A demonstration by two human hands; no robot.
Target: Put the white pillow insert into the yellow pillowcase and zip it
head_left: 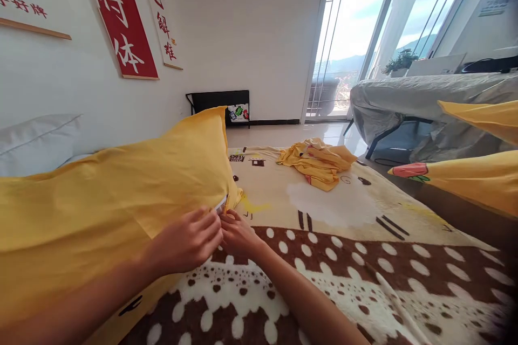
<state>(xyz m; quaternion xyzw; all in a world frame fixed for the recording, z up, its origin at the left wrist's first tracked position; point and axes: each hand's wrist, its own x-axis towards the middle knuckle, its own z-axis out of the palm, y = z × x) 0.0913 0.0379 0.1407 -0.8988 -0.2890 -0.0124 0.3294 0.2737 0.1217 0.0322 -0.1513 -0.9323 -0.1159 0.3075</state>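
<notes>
A yellow pillowcase, filled out by a pillow, lies across the left side of the bed. At its near right corner, a bit of white shows through a small gap at the edge. My left hand is closed on the pillowcase edge there, fingers curled. Right beside it, touching, my right hand pinches the same corner. The fingertips of both hands meet at the gap and partly hide what they grip.
A crumpled yellow cloth lies on the patterned blanket. More yellow fabric juts in from the right. A white pillow rests against the wall at left. Behind are a black folded item and a plastic-covered table.
</notes>
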